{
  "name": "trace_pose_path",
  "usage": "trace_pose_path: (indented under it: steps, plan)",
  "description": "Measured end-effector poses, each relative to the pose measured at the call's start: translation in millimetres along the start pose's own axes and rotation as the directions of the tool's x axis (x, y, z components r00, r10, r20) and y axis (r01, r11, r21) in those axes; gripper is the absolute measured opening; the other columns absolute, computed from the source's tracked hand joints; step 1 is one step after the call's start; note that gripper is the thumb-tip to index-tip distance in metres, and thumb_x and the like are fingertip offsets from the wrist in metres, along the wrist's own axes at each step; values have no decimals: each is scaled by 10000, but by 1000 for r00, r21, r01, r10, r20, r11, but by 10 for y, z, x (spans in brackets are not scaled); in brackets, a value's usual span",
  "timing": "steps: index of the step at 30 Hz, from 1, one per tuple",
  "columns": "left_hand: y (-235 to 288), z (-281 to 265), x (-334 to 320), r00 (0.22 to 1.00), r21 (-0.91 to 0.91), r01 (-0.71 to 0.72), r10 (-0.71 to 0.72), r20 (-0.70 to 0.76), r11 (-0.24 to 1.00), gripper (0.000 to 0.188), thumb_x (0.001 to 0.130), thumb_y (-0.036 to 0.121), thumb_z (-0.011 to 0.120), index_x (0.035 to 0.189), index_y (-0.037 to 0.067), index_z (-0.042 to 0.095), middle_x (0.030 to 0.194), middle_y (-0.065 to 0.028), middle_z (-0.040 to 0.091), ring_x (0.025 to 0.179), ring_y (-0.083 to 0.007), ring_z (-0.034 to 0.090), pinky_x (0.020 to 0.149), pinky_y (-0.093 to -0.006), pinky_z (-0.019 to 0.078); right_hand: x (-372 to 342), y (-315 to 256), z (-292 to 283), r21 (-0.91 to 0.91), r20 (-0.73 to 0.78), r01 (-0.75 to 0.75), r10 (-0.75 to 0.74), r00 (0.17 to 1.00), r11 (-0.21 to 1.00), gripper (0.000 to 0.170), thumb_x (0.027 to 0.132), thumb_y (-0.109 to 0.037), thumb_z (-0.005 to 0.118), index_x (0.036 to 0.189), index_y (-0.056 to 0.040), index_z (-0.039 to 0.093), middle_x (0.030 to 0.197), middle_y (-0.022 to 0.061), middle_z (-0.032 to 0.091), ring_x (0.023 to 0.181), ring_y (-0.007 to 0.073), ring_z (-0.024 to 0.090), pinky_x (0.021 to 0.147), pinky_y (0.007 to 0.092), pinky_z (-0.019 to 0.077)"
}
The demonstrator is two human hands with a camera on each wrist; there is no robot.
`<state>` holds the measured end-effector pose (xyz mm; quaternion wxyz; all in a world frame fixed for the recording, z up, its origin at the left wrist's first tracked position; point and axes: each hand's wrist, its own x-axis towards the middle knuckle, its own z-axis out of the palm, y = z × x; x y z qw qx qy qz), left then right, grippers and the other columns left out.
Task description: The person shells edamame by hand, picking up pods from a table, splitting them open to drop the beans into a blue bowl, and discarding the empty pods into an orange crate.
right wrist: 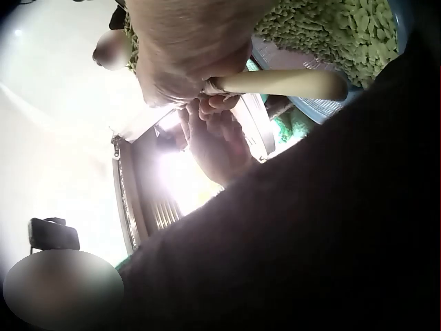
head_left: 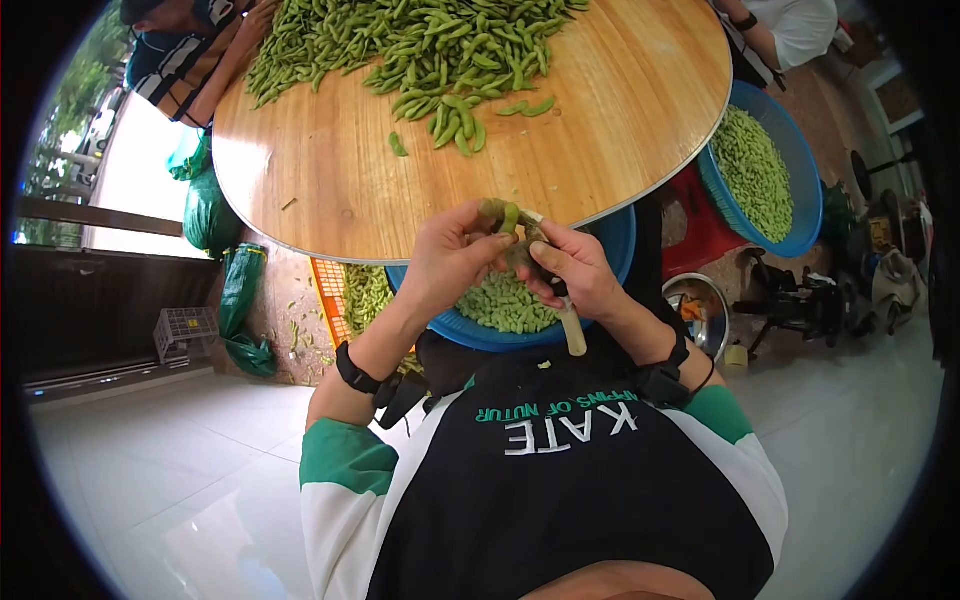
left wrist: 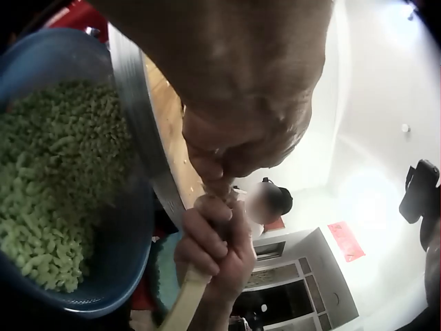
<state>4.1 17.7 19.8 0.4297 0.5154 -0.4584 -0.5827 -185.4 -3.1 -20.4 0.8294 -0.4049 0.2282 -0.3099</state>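
Note:
Over the table's near edge, my left hand [head_left: 455, 255] pinches a green soybean pod [head_left: 510, 217] between thumb and fingers. My right hand [head_left: 582, 268] meets it fingertip to fingertip and grips a knife [head_left: 573, 332], whose cream handle points down toward my lap. In the right wrist view the knife handle [right wrist: 282, 84] sticks out of the fist; the blade is mostly hidden by the fingers. Just below both hands sits a blue basket [head_left: 450, 328] holding shelled green beans [head_left: 508, 304].
A heap of soybean pods [head_left: 440, 45] covers the far part of the round wooden table [head_left: 330, 180]. Right of it stands another blue basket [head_left: 808, 205] of beans. An orange crate [head_left: 328, 290] and a metal bowl [head_left: 715, 305] flank my legs. Two people sit at the table.

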Motion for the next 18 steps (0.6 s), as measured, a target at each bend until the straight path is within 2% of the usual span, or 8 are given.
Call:
trace_pose_path:
  steps: [2,5,7,9,11,13,18]
  plan:
    - [-36,-27,-5,1000,5,2,-2,12,1000,166,870,50,625,1022,-16,618,749,-25,619,576,-49,545,450,-180,371,-16,10,-17,25,-2,5,-5,1000,1000,324,985,-204,462,1267,-45,468,816,35,577,557,64,474,432,187,365]
    - [-36,-43,-16,997,21,76,-76,24,997,150,869,63,632,994,-20,629,709,-6,592,560,-37,506,457,-179,349,-17,18,-32,54,-13,18,-17,1000,998,350,983,-167,441,1300,-19,425,816,68,566,527,81,430,414,196,357]
    - [-69,-47,-20,997,-9,70,-70,30,997,130,868,68,635,967,-16,629,695,1,579,555,-34,490,462,-181,345,-23,17,-45,169,67,-54,44,997,984,360,982,-160,443,1314,-21,416,811,74,563,523,81,418,413,195,355]
    - [-105,-55,-13,998,-41,62,-61,34,997,112,868,73,637,941,-12,630,681,8,567,551,-31,473,466,-183,341,-25,19,-52,168,79,-57,45,996,984,367,982,-158,445,1322,-22,411,810,75,562,523,82,417,413,195,354]
    - [-122,-74,-6,996,9,75,-75,49,997,81,868,80,637,885,3,619,667,16,556,550,-26,462,470,-188,337,-22,26,-47,170,94,-60,45,995,984,375,982,-157,446,1330,-24,406,808,77,560,522,82,415,413,195,353]
    - [-128,-59,-17,997,48,69,-70,35,996,81,867,85,638,868,9,613,673,18,557,561,-29,468,482,-190,347,-20,19,-47,270,101,-88,62,993,959,386,982,-167,457,1337,-27,405,806,78,560,522,83,413,414,196,353]
    - [-153,-63,-11,998,77,15,-20,58,997,94,866,102,643,864,13,611,697,22,567,612,-45,495,540,-199,385,-52,-4,-46,240,133,-95,64,989,966,464,979,-193,477,1402,-54,347,814,88,571,521,92,412,418,202,358]
